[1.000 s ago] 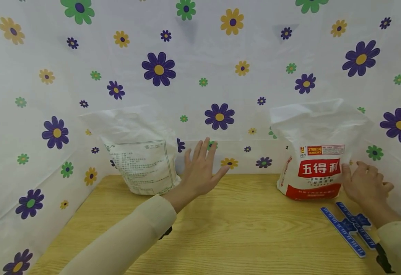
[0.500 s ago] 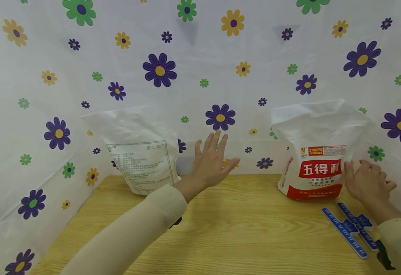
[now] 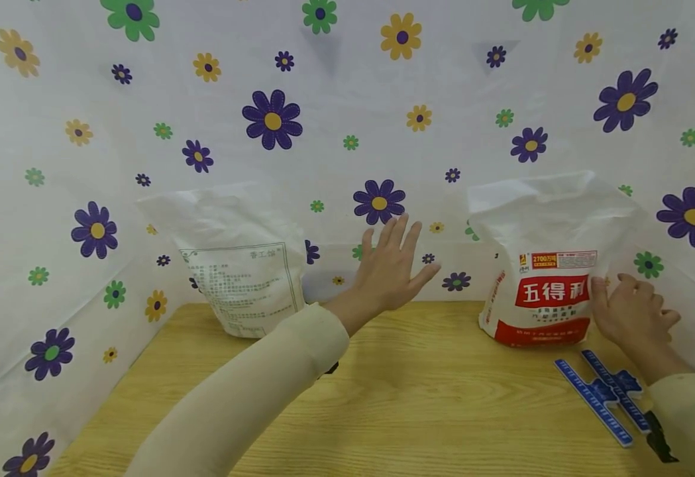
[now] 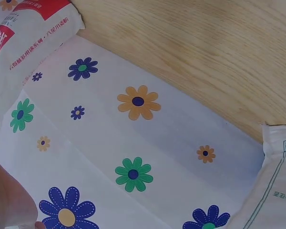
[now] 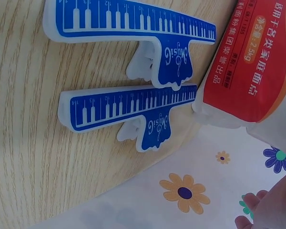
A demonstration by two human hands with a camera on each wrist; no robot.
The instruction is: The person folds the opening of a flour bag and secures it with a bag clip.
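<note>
My left hand [image 3: 390, 270] is raised in front of the back wall with its fingers spread, between two white bags and holding nothing. To its left stands a bag with green printing [image 3: 246, 285], partly behind my left sleeve. On the right side of the table is a flour bag with red panels [image 3: 552, 331]. My right hand [image 3: 636, 321] is beside that bag, thumb at its right side and fingers loosely bent. Two blue and white bag clips with a piano-key print [image 5: 133, 21] lie on the table below my right hand, near the flour bag's base.
A wood-grain table [image 3: 419, 397] bears both bags and the clips. White sheeting with printed flowers [image 3: 335, 86] rises behind it and along both sides. Only part of the right hand enters the right wrist view.
My left hand has moved right and slightly up, away from the green-printed bag toward the flour bag. The right hand, the bags and the clips stay nearly where they were.
</note>
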